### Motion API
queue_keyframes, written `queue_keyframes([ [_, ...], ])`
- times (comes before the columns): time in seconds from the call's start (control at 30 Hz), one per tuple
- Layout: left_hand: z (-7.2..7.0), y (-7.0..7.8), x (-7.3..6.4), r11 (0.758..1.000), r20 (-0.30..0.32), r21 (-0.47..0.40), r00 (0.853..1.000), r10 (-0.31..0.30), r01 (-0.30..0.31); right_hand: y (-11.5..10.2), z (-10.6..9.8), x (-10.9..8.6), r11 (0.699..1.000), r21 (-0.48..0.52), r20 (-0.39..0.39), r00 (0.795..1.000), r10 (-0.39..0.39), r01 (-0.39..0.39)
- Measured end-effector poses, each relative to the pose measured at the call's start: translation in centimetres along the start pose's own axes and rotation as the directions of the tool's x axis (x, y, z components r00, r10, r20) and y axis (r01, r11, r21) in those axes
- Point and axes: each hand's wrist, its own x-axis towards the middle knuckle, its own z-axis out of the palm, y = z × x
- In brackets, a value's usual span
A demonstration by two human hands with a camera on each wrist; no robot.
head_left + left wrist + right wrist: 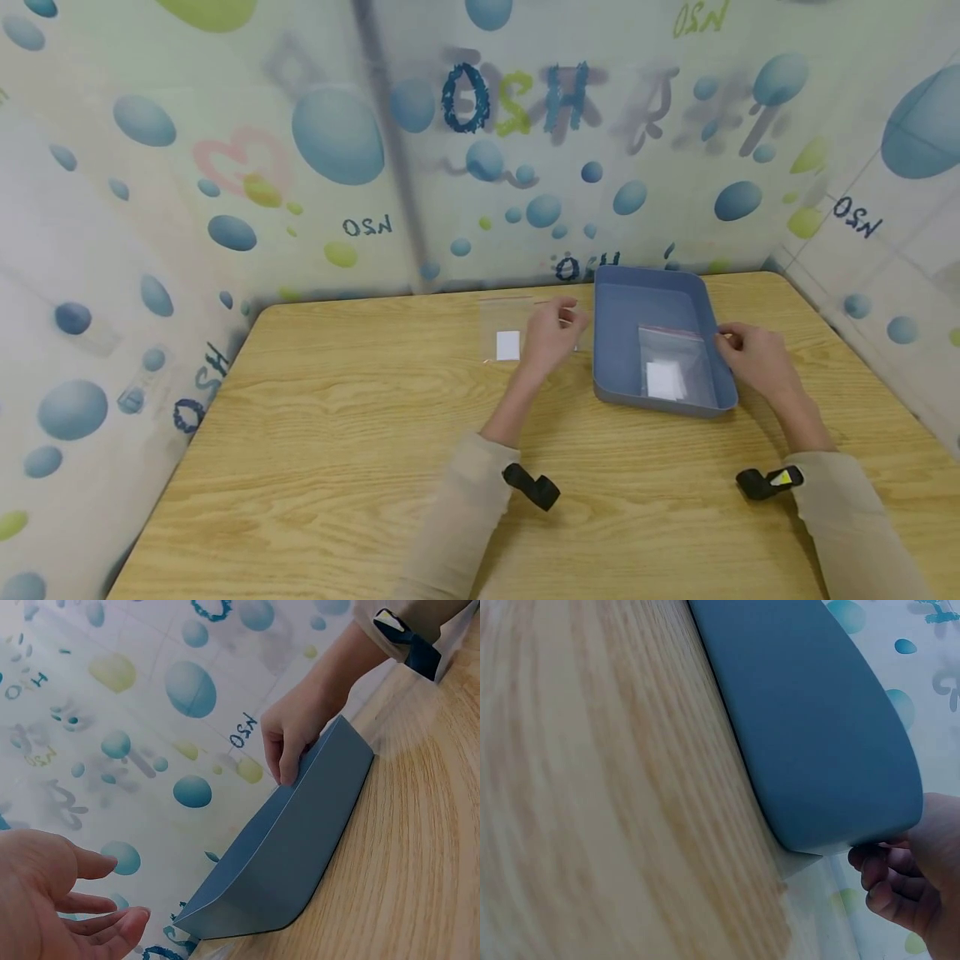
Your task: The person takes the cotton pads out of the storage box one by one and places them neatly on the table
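Note:
A blue-grey rectangular tray (652, 287) stands on the table's right half. My right hand (757, 358) pinches its right rim between thumb and fingers; the right wrist view shows the curled fingers at the tray's end. Inside the tray lies a clear zip bag (693, 379) with white cards (664, 379) in it. To the tray's left, my left hand (553, 333) hovers over a second clear bag (487, 321) that lies flat with a white square (507, 345). In the left wrist view the left hand's fingers are loosely spread, holding nothing. The hand partly covers that second bag.
The wooden table (337, 433) reaches back to a curtain (315, 217) printed with blue and green drops. More of this printed sheet hangs on the left and right sides. A black strap with a small device (532, 486) sits on each wrist.

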Motion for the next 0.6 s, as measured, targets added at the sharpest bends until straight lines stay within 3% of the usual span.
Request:
queue_keyframes([
  [0.6,2.6,1.3,-0.5,0.998,0.083,-0.042,0.996,-0.039,0.042,-0.1,0.0,0.1,1.000,0.000,0.014,1.000,0.015,-0.015],
])
